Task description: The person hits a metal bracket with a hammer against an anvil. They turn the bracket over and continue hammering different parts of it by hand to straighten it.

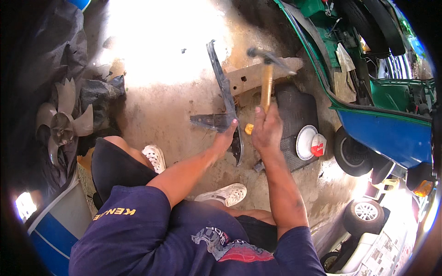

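While both hands grip, left hand [224, 138] clamps upright metal bracket [225, 96], right hand [266, 131] hammer [267, 76], head away.

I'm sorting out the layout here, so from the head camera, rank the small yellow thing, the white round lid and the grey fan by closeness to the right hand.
From the right hand:
1. Small yellow thing, just to its left on the floor.
2. White round lid, to its right on the black mat.
3. Grey fan, far left.

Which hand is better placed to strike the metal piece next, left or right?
Right. The right hand grips the wooden handle of the hammer, whose head is raised over the dark metal bracket. The left hand is busy steadying that bracket.
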Demonstrator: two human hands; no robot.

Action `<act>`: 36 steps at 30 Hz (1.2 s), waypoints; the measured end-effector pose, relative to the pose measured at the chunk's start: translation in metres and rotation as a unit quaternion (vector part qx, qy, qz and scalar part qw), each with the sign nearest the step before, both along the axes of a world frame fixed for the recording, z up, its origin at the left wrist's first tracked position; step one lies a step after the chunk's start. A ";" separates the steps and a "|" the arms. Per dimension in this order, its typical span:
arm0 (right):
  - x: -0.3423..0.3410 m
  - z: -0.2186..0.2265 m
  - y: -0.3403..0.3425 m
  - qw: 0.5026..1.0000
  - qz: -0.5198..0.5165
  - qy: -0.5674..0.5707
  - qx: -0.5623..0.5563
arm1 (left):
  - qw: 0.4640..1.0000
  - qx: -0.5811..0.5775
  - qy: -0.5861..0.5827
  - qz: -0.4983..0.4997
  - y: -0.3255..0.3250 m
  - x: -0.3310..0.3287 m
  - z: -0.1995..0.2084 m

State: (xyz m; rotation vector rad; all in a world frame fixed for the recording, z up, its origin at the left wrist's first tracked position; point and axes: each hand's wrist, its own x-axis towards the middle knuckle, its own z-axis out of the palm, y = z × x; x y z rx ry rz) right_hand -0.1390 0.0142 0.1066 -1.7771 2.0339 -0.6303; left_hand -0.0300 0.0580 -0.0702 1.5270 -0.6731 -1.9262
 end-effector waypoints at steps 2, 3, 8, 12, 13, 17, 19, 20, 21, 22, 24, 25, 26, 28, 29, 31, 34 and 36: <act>0.007 0.004 -0.004 1.000 0.020 0.010 -0.008 | 1.000 0.004 -0.007 0.001 -0.004 0.001 0.002; 0.004 -0.010 -0.004 0.997 0.031 0.055 0.042 | 1.000 0.008 -0.003 -0.004 -0.006 0.000 0.004; -0.036 -0.053 -0.009 0.988 -0.018 0.109 0.106 | 0.995 0.083 0.026 -0.051 -0.012 -0.001 0.048; 0.002 -0.022 -0.014 0.996 0.006 -0.074 -0.041 | 0.995 0.081 0.050 -0.003 -0.010 0.012 0.029; 0.002 -0.020 -0.010 0.989 0.005 -0.124 -0.078 | 0.995 0.080 0.055 -0.006 -0.009 0.006 0.026; -0.025 -0.066 -0.004 0.966 0.002 0.173 0.190 | 1.000 0.008 0.023 -0.015 0.001 -0.015 0.020; -0.015 -0.038 -0.017 0.978 0.013 0.155 0.140 | 0.998 0.029 0.043 -0.021 -0.009 -0.010 0.025; -0.004 -0.024 -0.015 0.987 0.024 0.129 0.093 | 0.998 0.029 0.061 -0.016 -0.004 -0.006 0.019; 0.010 -0.010 -0.012 0.993 0.036 0.100 0.046 | 0.997 0.029 0.075 -0.005 0.001 0.001 0.010; 0.026 0.011 -0.007 0.994 0.074 0.077 -0.034 | 0.994 0.005 0.103 0.029 0.003 -0.005 -0.019; 0.035 0.043 -0.001 0.971 0.194 0.075 -0.122 | 0.986 -0.016 0.158 0.056 0.006 -0.015 -0.040; 0.035 0.049 0.000 0.951 0.250 0.074 -0.166 | 0.981 -0.015 0.184 0.057 0.007 -0.017 -0.042; 0.028 0.041 -0.002 0.946 0.274 0.145 -0.097 | 0.984 -0.003 0.169 0.052 0.008 -0.018 -0.043; 0.000 0.022 -0.010 0.908 0.302 0.287 0.047 | 0.993 0.031 0.109 0.021 -0.002 -0.019 0.001; -0.008 0.014 -0.011 0.900 0.291 0.311 0.088 | 0.996 0.033 0.082 0.012 -0.002 -0.026 -0.004; 0.004 0.010 -0.026 0.876 0.286 0.354 0.161 | 0.996 -0.020 0.083 0.018 -0.007 -0.035 -0.015; 0.053 0.051 -0.004 0.886 0.344 0.307 0.056 | 0.970 -0.132 0.178 0.105 0.005 -0.034 -0.024; 0.055 0.063 -0.005 0.876 0.407 0.258 -0.005 | 0.915 -0.129 0.288 0.251 0.021 -0.042 0.006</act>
